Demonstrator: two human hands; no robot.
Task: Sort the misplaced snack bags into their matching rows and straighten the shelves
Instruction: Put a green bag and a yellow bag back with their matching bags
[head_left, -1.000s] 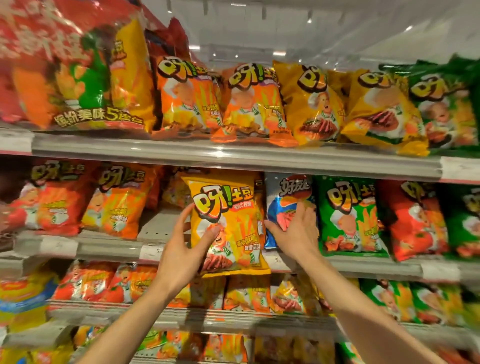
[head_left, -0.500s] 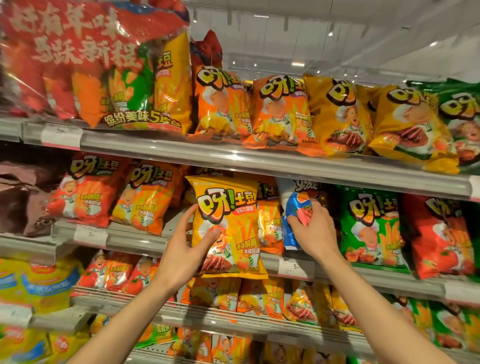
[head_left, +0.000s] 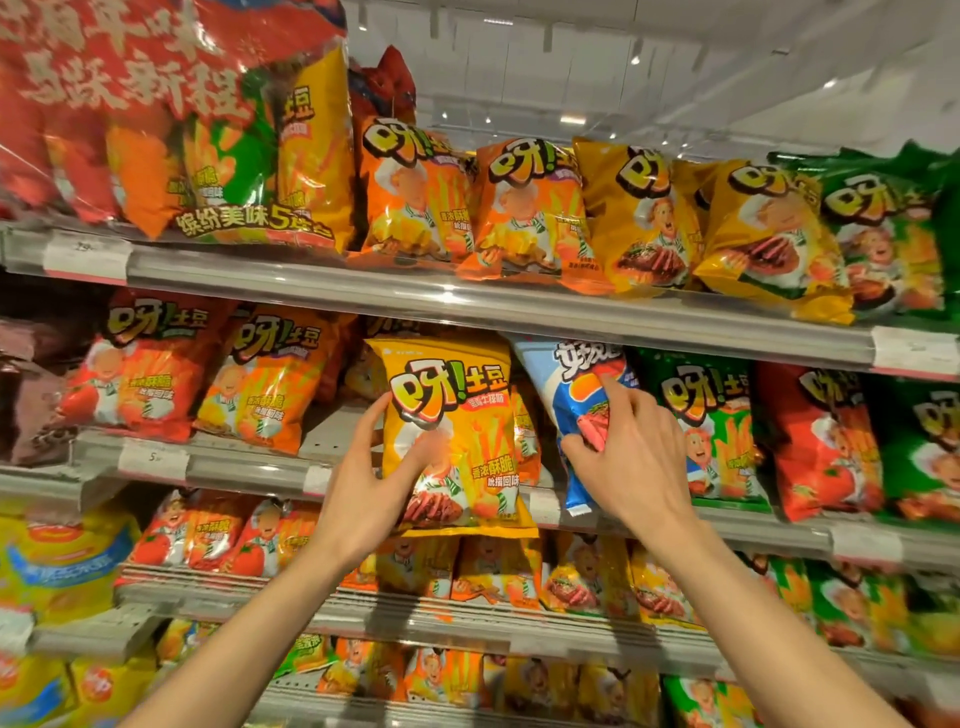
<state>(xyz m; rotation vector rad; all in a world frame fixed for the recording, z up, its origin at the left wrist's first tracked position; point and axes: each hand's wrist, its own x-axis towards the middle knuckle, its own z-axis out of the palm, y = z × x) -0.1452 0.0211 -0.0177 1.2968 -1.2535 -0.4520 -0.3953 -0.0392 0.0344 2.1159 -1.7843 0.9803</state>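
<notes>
the left hand (head_left: 363, 499) clasps the yellow chip bag (head_left: 457, 441) and the right hand (head_left: 631, 457) pinches the blue-and-white bag (head_left: 576, 405) on the middle shelf (head_left: 249, 467); lift both gently, without crushing.

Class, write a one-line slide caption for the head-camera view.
Left hand holds a yellow chip bag; right hand grips a blue-and-white snack bag on the middle shelf.

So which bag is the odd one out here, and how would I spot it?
Look at the second shelf from the top, near its middle. The blue and white bag leans there under the right hand, between a yellow bag and a green bag. It is the only blue one.
</notes>
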